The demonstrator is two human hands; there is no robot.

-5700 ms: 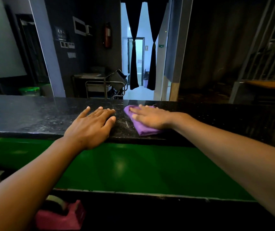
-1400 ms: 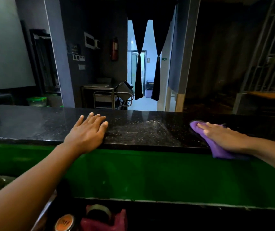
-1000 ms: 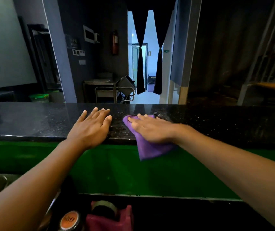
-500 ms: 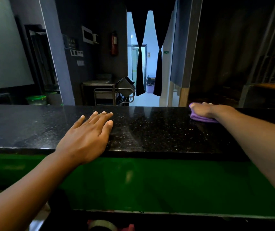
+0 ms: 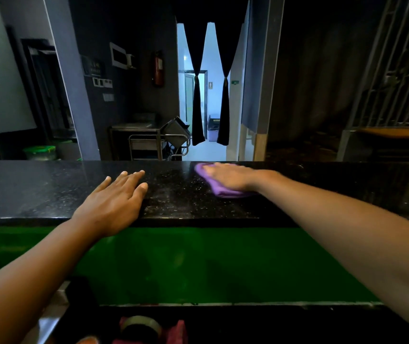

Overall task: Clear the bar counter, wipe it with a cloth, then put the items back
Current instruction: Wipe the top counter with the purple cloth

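Observation:
The black speckled bar counter (image 5: 37, 189) runs across the view, with a green panel below its front edge. My left hand (image 5: 114, 202) rests flat on the counter near its front edge, fingers straight. A purple cloth (image 5: 219, 191) lies on the counter a little right of centre, near the far edge. My right hand (image 5: 233, 178) presses flat on the cloth, fingers pointing left and covering most of it.
Below the counter, at the bottom edge, sits a pink tape dispenser (image 5: 148, 328) with an orange-lidded item beside it. Beyond the counter stand a metal trolley (image 5: 153, 142), a green-lidded bin (image 5: 40, 152) and a curtained doorway.
My right hand has slid the cloth back left along the counter's far side, from the right towards the centre. The left hand has stayed in place.

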